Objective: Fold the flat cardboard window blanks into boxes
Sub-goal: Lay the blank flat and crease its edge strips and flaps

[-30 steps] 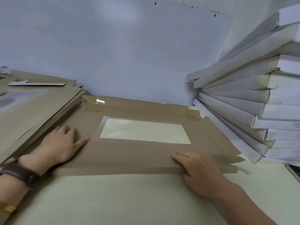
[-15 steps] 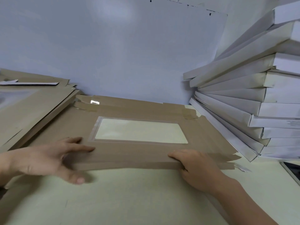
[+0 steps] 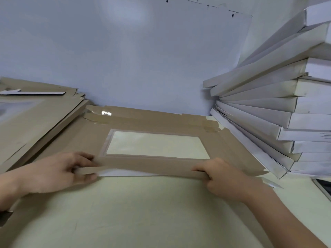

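Note:
A brown cardboard window blank (image 3: 143,163) lies flat on the pale table, its clear rectangular window (image 3: 157,145) in the middle. Its near flap (image 3: 143,171) is lifted off the table and shows a white underside. My left hand (image 3: 59,171) grips the flap's left end with fingers above and thumb below. My right hand (image 3: 225,178) pinches the flap's right end. The far flaps lie folded flat with shiny tape at the corners.
A leaning stack of folded white boxes (image 3: 286,113) fills the right side, close to the blank's right edge. A pile of flat brown blanks (image 3: 32,119) sits at the left. A pale wall (image 3: 143,51) stands behind. A dark-edged item (image 3: 324,187) lies at the right edge.
Both hands went from pressing flat on the blank to gripping its near flap. The flap has risen off the table, showing its white underside.

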`<state>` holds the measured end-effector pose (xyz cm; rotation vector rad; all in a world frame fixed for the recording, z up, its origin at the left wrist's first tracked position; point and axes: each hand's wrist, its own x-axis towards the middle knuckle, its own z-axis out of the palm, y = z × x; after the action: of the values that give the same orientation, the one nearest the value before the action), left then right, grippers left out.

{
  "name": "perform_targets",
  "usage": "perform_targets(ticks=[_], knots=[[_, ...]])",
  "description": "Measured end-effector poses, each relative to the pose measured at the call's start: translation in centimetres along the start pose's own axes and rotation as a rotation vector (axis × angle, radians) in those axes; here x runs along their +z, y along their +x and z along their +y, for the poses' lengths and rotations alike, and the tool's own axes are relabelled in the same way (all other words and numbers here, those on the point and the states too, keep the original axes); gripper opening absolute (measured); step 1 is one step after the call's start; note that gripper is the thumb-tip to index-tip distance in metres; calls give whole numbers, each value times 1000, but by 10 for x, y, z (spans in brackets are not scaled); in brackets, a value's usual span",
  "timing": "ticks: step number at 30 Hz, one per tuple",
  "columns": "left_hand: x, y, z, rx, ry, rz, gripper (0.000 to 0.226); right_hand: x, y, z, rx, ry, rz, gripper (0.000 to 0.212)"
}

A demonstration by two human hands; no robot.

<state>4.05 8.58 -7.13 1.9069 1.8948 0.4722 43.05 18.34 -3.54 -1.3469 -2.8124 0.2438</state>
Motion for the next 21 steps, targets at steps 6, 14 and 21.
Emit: perform_targets(ticks=[6,14,21], knots=[[-10,0,9,-17,40,-11,81,-15,4,16,39,14,-79,6],[-28,0,15,-70,176,-84,87,-40,5,29,101,19,-183,34],[-36,5,34,-259,162,7,64,-42,13,36,111,23,-148,39]])
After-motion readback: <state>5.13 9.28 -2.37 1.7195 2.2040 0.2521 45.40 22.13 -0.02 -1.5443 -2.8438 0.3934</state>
